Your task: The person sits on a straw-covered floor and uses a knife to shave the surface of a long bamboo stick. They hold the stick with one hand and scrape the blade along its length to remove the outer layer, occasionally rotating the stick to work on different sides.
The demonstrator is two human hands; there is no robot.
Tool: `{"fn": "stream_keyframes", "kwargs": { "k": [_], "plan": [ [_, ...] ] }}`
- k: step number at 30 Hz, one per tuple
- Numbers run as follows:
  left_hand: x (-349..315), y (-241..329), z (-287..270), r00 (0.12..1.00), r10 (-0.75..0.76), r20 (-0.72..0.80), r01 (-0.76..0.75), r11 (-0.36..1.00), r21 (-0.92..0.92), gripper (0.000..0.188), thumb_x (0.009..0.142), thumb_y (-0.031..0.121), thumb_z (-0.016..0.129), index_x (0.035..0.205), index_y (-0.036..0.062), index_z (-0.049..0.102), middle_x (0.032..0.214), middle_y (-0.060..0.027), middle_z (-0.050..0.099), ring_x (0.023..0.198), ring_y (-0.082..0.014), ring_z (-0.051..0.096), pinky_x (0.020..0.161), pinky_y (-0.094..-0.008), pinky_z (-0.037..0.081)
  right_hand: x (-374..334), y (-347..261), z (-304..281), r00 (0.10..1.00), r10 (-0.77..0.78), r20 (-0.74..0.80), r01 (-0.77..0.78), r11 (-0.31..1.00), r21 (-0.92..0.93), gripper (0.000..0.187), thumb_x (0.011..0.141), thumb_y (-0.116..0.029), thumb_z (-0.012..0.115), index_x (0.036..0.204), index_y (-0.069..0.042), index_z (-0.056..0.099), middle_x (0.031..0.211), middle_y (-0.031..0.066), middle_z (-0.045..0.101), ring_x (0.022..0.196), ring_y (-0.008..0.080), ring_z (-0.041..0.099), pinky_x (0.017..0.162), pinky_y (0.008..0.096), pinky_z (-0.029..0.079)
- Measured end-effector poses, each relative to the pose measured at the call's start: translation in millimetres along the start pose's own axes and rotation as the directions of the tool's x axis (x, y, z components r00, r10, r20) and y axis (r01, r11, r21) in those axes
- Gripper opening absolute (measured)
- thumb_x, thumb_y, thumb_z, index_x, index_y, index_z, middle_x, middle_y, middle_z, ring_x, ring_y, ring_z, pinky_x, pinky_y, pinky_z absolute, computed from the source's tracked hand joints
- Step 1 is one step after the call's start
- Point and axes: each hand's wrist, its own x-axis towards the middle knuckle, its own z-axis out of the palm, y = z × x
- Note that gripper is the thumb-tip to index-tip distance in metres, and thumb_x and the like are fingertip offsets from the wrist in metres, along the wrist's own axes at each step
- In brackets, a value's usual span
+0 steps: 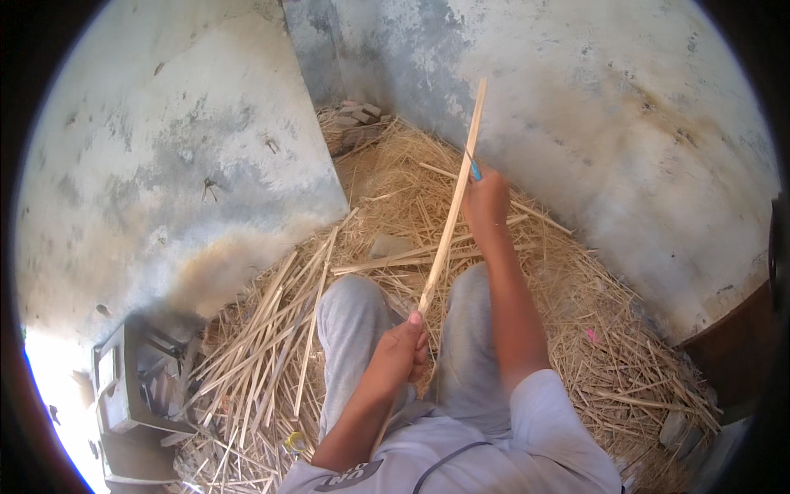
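Note:
A long pale wooden strip [451, 218], perhaps split bamboo, slants up and away from between my knees. My left hand [398, 354] is closed round its near end, thumb on top. Farther up, my right hand [487, 198] grips a small knife with a blue handle [476, 170]. The knife's thin dark blade lies against the strip, partly crossing it; the exact contact is too small to tell. My right arm is stretched out, my left arm bent close to my body.
Loose strips [263, 329] lie heaped at my left, and shavings [601, 370] cover the floor around my legs. Plastered walls [592, 148] close in at both sides. Broken bricks [360, 113] sit in the far corner; a grey frame-like object [123, 379] stands at lower left.

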Motion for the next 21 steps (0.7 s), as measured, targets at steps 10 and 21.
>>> {"fn": "stream_keyframes", "kwargs": {
  "k": [10,21],
  "plan": [
    [-3,18,5,0.971,0.236,-0.037,-0.228,0.961,0.156,0.049,0.104,0.053,0.044,0.075,0.0139,0.042,0.059,0.0037,0.034,0.044,-0.0066,0.029,0.04,-0.0241,0.022,-114,21,0,0.882,-0.468,0.062,0.469,0.883,-0.013,0.006,0.076,-0.012,0.07,0.074,-0.01,0.065,0.064,0.0106,0.063,0.058,0.0302,0.065,0.055,0.0436,0.05],
    [-11,13,21,0.926,0.375,0.04,-0.367,0.874,0.317,0.048,0.106,0.049,0.04,0.075,0.0131,0.041,0.06,0.0038,0.036,0.046,-0.0061,0.035,0.039,-0.0247,0.027,-87,13,-9,0.83,-0.535,-0.159,0.53,0.845,-0.073,0.015,0.077,-0.008,0.069,0.069,-0.011,0.056,0.061,0.0073,0.059,0.053,0.0263,0.062,0.05,0.0394,0.046]
  ]
}}
